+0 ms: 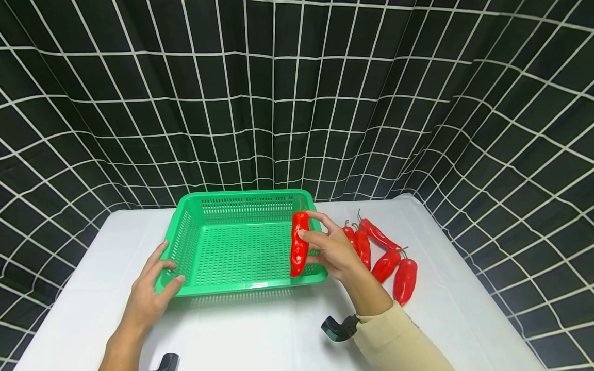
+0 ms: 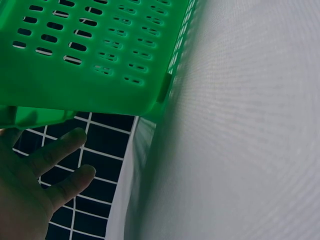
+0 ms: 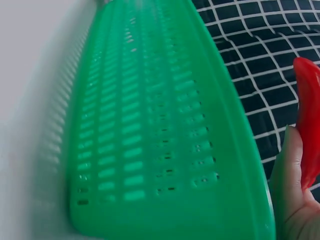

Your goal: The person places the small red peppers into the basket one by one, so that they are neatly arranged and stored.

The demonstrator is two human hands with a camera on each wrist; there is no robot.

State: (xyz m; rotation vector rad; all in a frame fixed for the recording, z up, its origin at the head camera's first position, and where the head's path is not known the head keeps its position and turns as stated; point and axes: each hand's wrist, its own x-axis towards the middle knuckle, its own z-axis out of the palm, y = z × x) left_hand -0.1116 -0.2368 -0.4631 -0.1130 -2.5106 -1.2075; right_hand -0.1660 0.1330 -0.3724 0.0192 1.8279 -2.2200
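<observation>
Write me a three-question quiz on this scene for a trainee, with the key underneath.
1. Multiple choice: who holds the raised red pepper? A. left only; B. right only; C. both.
2. True or false: the left hand is at the left end of the green basket.
3. Count: how many loose peppers are visible on the white tabletop to the right of the basket in the head view?

Key: 1. B, the right hand. 2. True. 3. Five.
</observation>
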